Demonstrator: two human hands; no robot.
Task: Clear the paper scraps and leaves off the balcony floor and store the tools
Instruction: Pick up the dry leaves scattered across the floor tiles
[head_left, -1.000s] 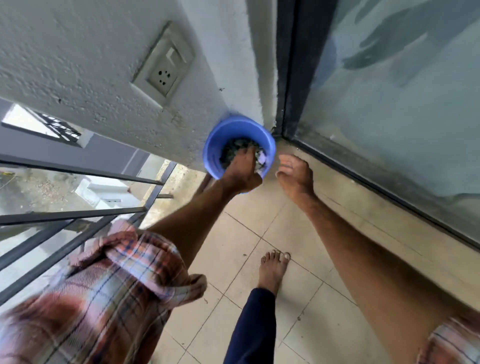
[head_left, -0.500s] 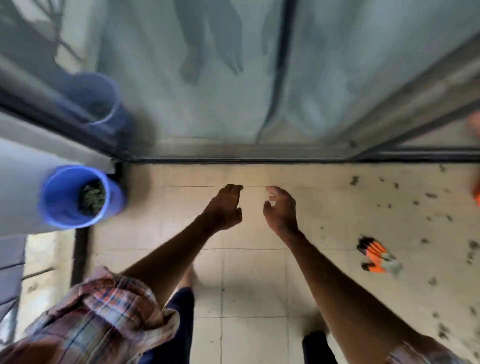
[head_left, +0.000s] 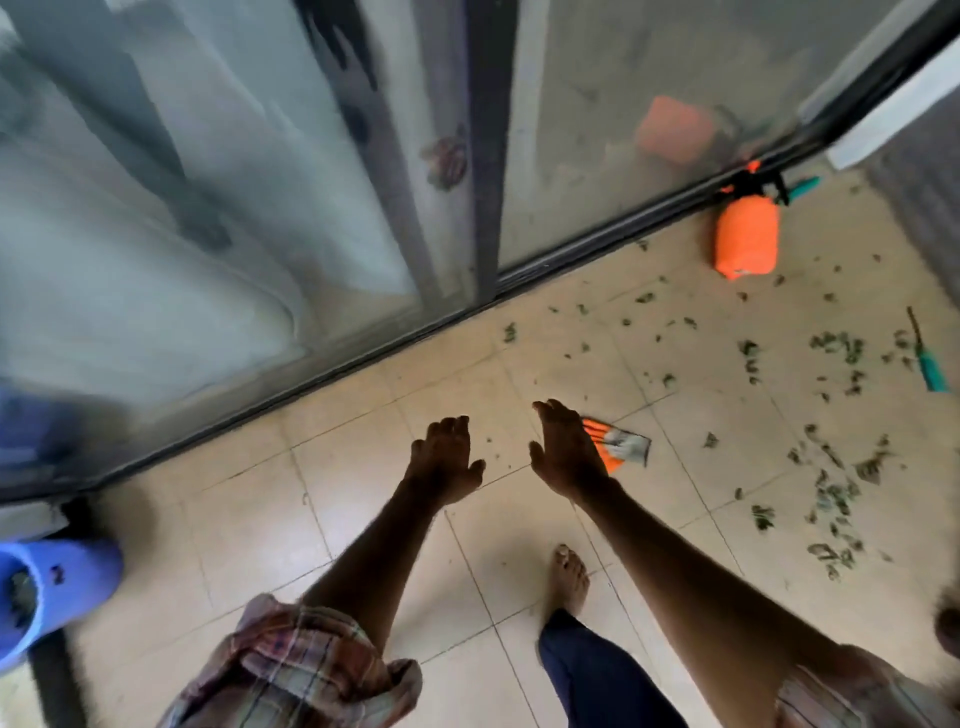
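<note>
My left hand and my right hand hang side by side over the tiled balcony floor, fingers relaxed, holding nothing. Just behind my right hand lies an orange and grey glove on the tiles. Green leaf bits are scattered over the floor to the right. A blue bucket with leaf debris inside stands at the far left edge. An orange spray bottle stands by the door track at the upper right. A teal-handled tool lies near the right edge.
Sliding glass doors with a dark track run diagonally across the top. My bare foot stands on the tiles below my right hand. A wall closes the upper right corner.
My view has swung right, away from the blue bucket, which slid to the far left edge. Both hands left the bucket and now hang open over the floor. The leaves and spray bottle came into view.
</note>
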